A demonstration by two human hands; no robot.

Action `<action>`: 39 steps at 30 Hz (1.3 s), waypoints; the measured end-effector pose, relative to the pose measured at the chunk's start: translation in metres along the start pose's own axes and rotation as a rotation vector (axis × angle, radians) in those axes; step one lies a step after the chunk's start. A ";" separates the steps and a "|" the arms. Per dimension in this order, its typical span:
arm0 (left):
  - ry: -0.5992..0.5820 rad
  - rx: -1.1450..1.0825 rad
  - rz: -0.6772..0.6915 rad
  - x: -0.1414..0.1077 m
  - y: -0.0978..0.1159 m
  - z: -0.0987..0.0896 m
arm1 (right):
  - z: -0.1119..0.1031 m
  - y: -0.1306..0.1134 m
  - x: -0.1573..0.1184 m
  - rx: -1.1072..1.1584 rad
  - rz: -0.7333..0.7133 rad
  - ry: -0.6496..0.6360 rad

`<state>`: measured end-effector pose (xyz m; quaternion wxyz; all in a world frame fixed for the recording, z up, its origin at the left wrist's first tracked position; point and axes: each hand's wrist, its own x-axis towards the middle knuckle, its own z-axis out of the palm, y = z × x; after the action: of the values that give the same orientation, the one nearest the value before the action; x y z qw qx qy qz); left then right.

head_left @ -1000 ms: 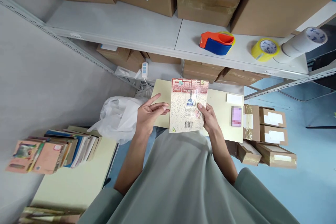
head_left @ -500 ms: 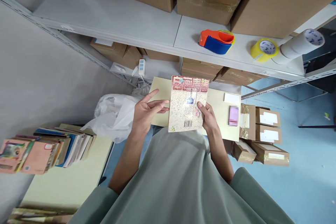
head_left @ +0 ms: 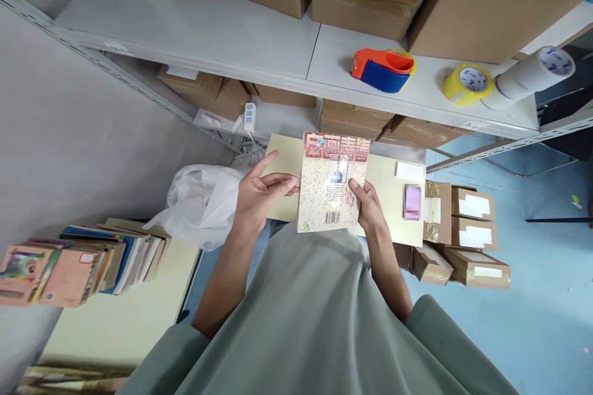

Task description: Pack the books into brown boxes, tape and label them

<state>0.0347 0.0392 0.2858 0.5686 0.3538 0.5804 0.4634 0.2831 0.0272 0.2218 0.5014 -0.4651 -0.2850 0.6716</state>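
A book [head_left: 327,191] with a speckled cream cover, a red band along its top and a barcode near the bottom is held in front of my body. My right hand [head_left: 369,203] grips its right edge, thumb on the cover and the other fingers behind it. At the left edge is my left hand [head_left: 259,191], its index finger stretched away and its thumb lying across the other fingers. Those fingertips come right up to the book's edge; whether they touch it I cannot tell. Behind the book lies a pale yellow tabletop [head_left: 389,203].
An orange and blue tape dispenser [head_left: 383,71] and a yellow tape roll [head_left: 467,84] sit on the grey shelf [head_left: 194,31]. Books [head_left: 115,256] stand in a row on the left table, near a white plastic bag [head_left: 199,203]. Cardboard boxes [head_left: 477,268] are stacked at right.
My left thumb and fingers have drawn slightly closer together beside the book's left edge. The book and my right hand have hardly moved.
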 end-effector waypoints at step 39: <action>0.006 0.035 -0.002 -0.007 0.001 0.000 | 0.000 0.001 -0.001 -0.009 0.014 0.018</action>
<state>0.0358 0.0332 0.2888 0.5612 0.3616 0.5903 0.4537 0.2833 0.0257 0.2216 0.4971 -0.4754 -0.2802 0.6696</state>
